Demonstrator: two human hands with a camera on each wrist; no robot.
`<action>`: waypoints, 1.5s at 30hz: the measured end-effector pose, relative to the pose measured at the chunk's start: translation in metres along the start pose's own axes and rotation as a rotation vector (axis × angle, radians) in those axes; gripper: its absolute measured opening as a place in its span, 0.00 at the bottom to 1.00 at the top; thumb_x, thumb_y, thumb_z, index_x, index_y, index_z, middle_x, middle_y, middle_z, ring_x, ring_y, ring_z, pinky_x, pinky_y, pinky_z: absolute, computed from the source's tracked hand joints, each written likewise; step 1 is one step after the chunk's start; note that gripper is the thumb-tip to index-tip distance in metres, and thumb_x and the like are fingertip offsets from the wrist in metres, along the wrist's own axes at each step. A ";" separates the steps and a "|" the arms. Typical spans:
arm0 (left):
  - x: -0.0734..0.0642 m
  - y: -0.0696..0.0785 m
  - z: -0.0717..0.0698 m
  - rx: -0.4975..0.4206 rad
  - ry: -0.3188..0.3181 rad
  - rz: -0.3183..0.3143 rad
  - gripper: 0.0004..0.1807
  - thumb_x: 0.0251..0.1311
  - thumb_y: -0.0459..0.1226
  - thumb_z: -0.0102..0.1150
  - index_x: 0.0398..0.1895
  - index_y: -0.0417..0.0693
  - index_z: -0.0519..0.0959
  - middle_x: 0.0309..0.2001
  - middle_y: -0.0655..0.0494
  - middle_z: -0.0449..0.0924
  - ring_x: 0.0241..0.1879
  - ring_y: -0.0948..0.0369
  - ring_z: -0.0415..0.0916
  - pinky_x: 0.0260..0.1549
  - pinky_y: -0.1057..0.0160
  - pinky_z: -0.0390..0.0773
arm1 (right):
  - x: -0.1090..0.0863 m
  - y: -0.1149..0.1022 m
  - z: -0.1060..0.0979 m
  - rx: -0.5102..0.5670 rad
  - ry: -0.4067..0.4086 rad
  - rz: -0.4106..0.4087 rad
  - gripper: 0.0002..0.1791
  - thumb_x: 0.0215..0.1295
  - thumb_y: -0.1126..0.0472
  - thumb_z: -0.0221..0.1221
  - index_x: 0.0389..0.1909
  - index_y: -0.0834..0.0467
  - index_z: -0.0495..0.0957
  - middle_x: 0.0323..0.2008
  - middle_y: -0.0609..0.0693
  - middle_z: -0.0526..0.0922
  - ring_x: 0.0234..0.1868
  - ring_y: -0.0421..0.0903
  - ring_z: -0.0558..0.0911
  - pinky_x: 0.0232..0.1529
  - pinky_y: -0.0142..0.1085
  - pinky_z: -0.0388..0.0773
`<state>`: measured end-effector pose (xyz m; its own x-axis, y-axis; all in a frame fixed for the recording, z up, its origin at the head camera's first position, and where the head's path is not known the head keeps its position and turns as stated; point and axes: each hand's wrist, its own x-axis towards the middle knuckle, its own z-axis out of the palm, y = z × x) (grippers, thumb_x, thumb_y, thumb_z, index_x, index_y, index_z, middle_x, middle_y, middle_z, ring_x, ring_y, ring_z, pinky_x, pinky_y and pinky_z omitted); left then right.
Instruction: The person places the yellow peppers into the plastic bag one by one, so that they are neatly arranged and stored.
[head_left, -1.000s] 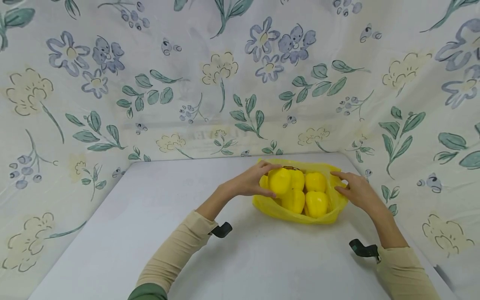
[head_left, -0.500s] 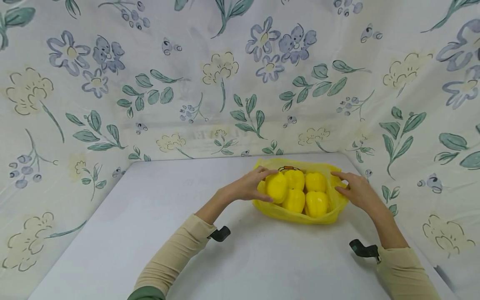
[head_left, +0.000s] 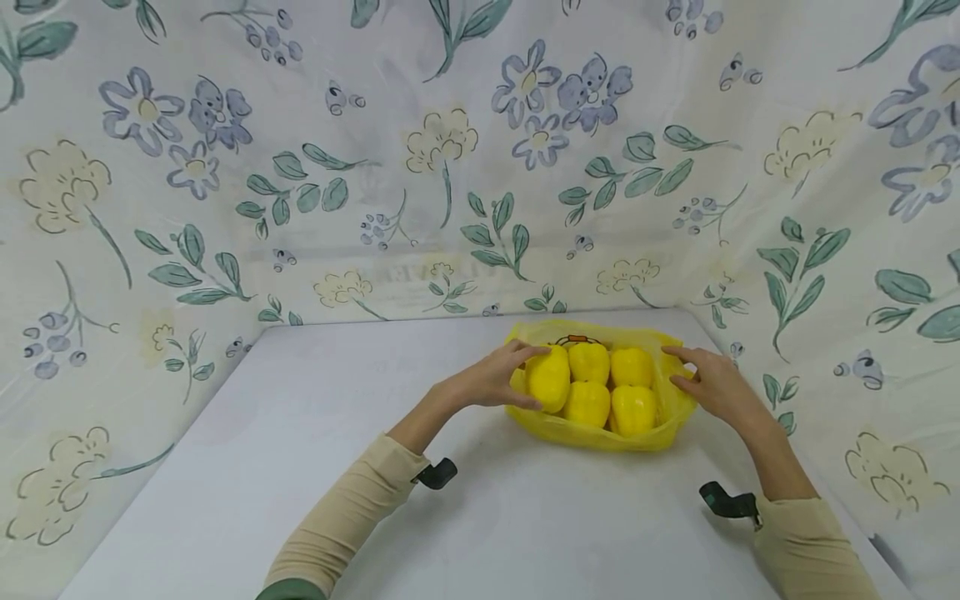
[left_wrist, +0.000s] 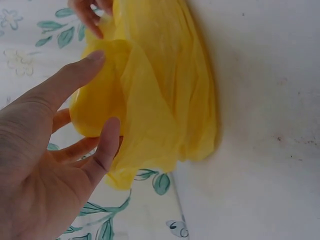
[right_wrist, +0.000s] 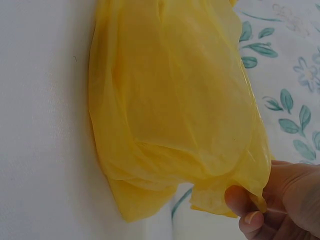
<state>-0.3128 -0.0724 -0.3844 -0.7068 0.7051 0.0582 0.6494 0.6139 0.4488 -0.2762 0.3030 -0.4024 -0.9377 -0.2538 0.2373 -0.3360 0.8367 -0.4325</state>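
A yellow plastic bag (head_left: 592, 433) lies spread open on the table, with several glossy yellow bell peppers (head_left: 632, 408) in rows inside it. My left hand (head_left: 495, 377) curls round the leftmost yellow bell pepper (head_left: 548, 379), thumb on one side and fingers on the other. In the left wrist view that pepper (left_wrist: 97, 100) sits at the bag's mouth, partly behind a fold of the plastic. At the opposite end, my right hand (head_left: 712, 379) pinches the bag's edge; in the right wrist view its fingers (right_wrist: 237, 200) hold a gathered bit of plastic.
A thin dark handle with an orange-brown grip (head_left: 577, 339) shows at the bag's far side, behind the peppers. The white table (head_left: 375, 375) meets a floral-patterned cloth (head_left: 442, 208) at the back and sides. Black camera mounts (head_left: 438, 473) sit at both wrists.
My left hand has shifted left and slightly nearer with the pepper, which now lies lower at the left end of the row. The orange-brown grip shows more. My right hand stays put.
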 end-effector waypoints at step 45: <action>0.000 -0.004 -0.011 -0.094 -0.055 -0.006 0.35 0.61 0.48 0.65 0.70 0.52 0.65 0.67 0.49 0.68 0.61 0.52 0.73 0.61 0.52 0.76 | 0.003 0.003 0.000 -0.012 -0.010 0.006 0.27 0.66 0.66 0.59 0.66 0.63 0.69 0.52 0.71 0.78 0.28 0.46 0.76 0.26 0.29 0.77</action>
<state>-0.3182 -0.0792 -0.3768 -0.6922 0.7217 0.0078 0.6145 0.5837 0.5308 -0.2804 0.3048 -0.4025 -0.9406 -0.2534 0.2258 -0.3290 0.8442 -0.4232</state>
